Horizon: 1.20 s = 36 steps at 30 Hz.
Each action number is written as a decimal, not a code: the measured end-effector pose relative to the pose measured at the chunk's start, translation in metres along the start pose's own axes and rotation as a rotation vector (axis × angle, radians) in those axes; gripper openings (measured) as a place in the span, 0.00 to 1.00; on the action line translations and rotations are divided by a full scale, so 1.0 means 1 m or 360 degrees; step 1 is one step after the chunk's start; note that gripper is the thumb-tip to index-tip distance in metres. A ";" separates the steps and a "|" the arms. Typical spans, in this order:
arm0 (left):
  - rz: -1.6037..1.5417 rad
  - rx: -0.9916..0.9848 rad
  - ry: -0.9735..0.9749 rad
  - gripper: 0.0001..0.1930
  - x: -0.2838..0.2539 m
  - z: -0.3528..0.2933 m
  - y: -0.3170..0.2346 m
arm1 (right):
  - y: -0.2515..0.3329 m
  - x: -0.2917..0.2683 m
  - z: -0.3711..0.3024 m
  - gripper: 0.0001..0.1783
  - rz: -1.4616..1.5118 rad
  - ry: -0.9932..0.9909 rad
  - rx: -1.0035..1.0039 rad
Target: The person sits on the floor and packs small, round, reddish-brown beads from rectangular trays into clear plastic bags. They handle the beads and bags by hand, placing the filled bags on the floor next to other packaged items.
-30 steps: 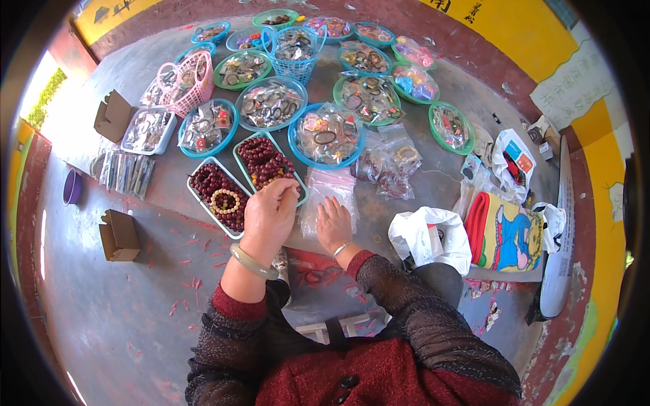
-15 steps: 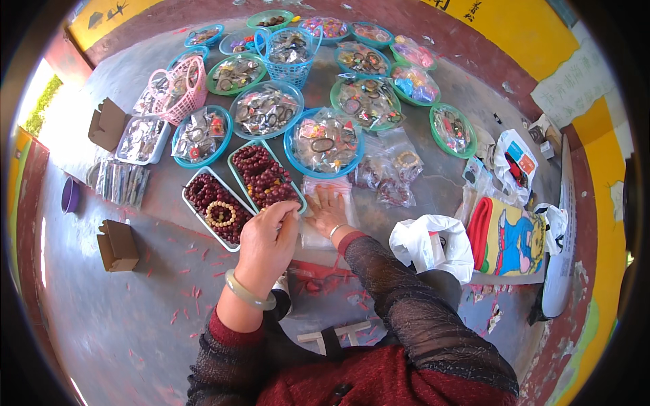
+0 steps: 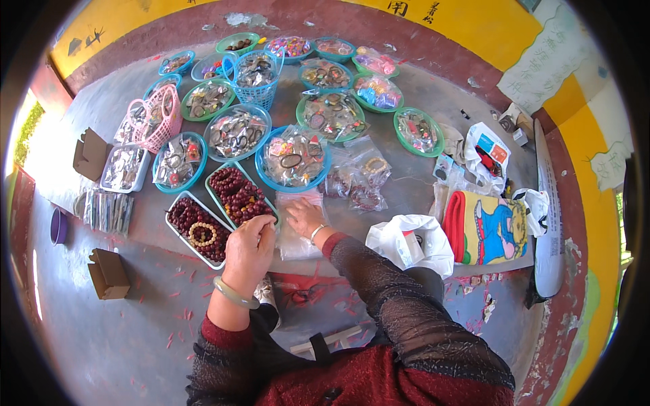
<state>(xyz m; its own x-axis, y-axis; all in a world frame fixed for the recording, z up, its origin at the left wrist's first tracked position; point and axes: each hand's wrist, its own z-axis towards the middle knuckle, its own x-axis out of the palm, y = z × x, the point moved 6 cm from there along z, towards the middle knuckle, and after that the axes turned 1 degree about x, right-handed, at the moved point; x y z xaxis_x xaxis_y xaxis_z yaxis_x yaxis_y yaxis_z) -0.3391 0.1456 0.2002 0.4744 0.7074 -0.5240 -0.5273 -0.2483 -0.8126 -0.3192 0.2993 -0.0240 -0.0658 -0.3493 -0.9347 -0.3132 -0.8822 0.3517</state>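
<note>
My left hand (image 3: 249, 254) is closed, thumb and fingers pressed together, just in front of two trays of beads. Whatever it may hold is hidden. My right hand (image 3: 306, 220) lies with its fingers out on a stack of clear plastic bags (image 3: 298, 249). A white-rimmed tray (image 3: 218, 262) holds dark red bead bracelets (image 3: 181, 215), with a pale wooden bead bracelet (image 3: 202, 234) on top. Beside it, a pale green-rimmed tray (image 3: 273, 206) holds more dark red beads (image 3: 230, 193).
Beyond the trays stand several basins of bagged trinkets, including a blue basin (image 3: 323, 177), plus blue (image 3: 254, 95) and pink (image 3: 161, 135) baskets. Bagged bracelets (image 3: 359, 179) lie right of the blue basin. A white bag (image 3: 430, 254) and a colourful folded cloth (image 3: 491, 230) sit at right, cardboard boxes (image 3: 108, 274) at left.
The whole scene has shifted left in the picture as the view turned. My right hand remains on the plastic bags, its fingers a little less spread; my left hand remains closed near the trays.
</note>
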 end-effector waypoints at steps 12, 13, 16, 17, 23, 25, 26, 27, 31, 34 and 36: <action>0.0129 0.0103 0.0065 0.07 0.026 0.013 -0.016 | -0.278 -0.067 -0.020 0.16 0.0838 -0.0863 0.1221; 0.0117 0.0061 0.0074 0.06 0.023 0.013 -0.017 | -0.285 -0.072 -0.020 0.18 0.0737 -0.0885 0.1321; 0.0179 0.0081 0.0073 0.07 0.020 0.010 -0.018 | -0.301 -0.083 -0.021 0.23 0.0529 -0.0961 0.1609; 0.0180 0.0114 0.0083 0.07 0.022 0.012 -0.020 | -0.315 -0.084 -0.025 0.26 0.0514 -0.1015 0.1715; 0.0236 0.0035 0.0181 0.08 0.030 0.016 -0.024 | -0.328 -0.078 -0.014 0.32 0.0528 -0.0541 0.2032; 0.0250 0.0019 0.0218 0.08 0.034 0.018 -0.021 | -0.317 -0.081 -0.012 0.29 0.0467 -0.0429 0.2082; 0.0243 0.0022 0.0218 0.08 0.035 0.020 -0.020 | -0.310 -0.087 -0.013 0.27 0.0431 -0.0446 0.2091; 0.0239 0.0024 0.0218 0.08 0.036 0.021 -0.020 | -0.307 -0.089 -0.013 0.25 0.0395 -0.0462 0.2099; 0.0189 0.0021 0.0202 0.08 0.039 0.023 -0.020 | -0.323 -0.082 -0.005 0.18 0.0435 -0.0398 0.1993; 0.0221 0.0067 0.0197 0.07 0.040 0.020 -0.021 | -0.313 -0.083 -0.002 0.15 0.0432 -0.0544 0.1881; 0.0257 0.0086 0.0202 0.07 0.041 0.019 -0.019 | -0.311 -0.085 -0.003 0.12 0.0502 -0.0727 0.1765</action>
<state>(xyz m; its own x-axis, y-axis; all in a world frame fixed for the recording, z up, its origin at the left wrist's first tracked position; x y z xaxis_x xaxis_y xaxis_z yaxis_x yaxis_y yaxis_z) -0.3230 0.1918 0.1988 0.4639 0.5715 -0.6770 -0.6392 -0.3132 -0.7024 -0.2140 0.6023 -0.0532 -0.5379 -0.1594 -0.8278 -0.8415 0.0419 0.5387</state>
